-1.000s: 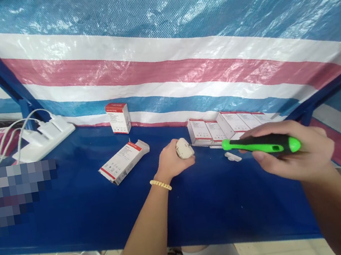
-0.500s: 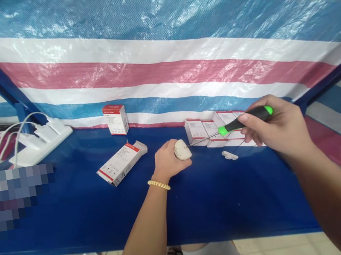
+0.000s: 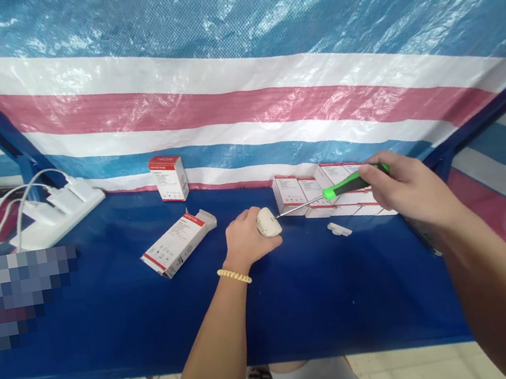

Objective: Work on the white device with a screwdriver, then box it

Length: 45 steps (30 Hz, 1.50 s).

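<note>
My left hand (image 3: 247, 239) is closed around a small white plastic detector (image 3: 268, 223), held a little above the blue tabletop. In my right hand (image 3: 401, 186) is a screwdriver (image 3: 347, 185) with a green and black handle. Its thin shaft points left and the tip meets the right edge of the detector; whether it sits in a screw or slot is too small to tell. A small white plastic bracket (image 3: 339, 229) lies on the table below the screwdriver. Left of my left hand lies a red and white detector box (image 3: 179, 243) with its end flap open.
Another detector box (image 3: 169, 179) stands upright near the striped sheet (image 3: 238, 96). Several similar boxes (image 3: 289, 191) lie behind the screwdriver. A white power strip (image 3: 58, 217) with plugged cables sits at the left. The blue table's (image 3: 329, 305) front edge runs before my legs.
My right hand has lowered slightly and turned the screwdriver in its grip; more green shows on the handle. The tip stays at the detector. The whole view has shifted slightly.
</note>
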Each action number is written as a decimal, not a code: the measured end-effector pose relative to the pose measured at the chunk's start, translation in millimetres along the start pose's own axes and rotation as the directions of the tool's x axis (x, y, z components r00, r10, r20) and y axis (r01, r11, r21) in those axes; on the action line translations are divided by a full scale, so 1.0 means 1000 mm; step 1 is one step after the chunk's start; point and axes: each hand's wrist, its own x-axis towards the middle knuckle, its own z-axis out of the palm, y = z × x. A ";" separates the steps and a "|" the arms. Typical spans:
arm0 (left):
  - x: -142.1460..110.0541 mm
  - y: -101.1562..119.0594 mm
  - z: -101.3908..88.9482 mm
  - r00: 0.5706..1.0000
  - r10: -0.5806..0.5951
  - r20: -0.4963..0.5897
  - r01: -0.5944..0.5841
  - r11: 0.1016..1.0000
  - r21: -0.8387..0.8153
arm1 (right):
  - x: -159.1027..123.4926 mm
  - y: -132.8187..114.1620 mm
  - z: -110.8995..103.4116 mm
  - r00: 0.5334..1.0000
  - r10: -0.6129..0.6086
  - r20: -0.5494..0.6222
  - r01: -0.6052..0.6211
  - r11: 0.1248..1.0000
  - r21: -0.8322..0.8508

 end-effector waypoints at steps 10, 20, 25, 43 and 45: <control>0.001 -0.002 0.001 0.999 0.037 0.010 -0.038 0.995 0.095 | 0.003 0.010 -0.008 0.970 0.011 0.244 -0.064 0.975 0.213; 0.000 -0.002 0.000 0.998 0.052 0.019 -0.054 0.991 0.122 | 0.006 0.034 -0.011 0.961 0.053 0.271 -0.069 0.996 0.051; 0.001 -0.002 -0.001 0.999 0.045 0.018 -0.048 0.985 0.168 | -0.005 0.033 -0.008 0.932 0.043 0.360 -0.103 0.984 0.147; 0.001 -0.002 -0.002 0.992 0.121 0.038 -0.126 0.965 0.228 | -0.009 0.040 -0.003 0.949 0.159 0.272 -0.151 0.987 -0.050; 0.001 -0.003 -0.001 0.991 0.129 0.040 -0.135 0.964 0.229 | -0.007 0.043 -0.003 0.952 0.205 0.228 -0.182 0.976 -0.118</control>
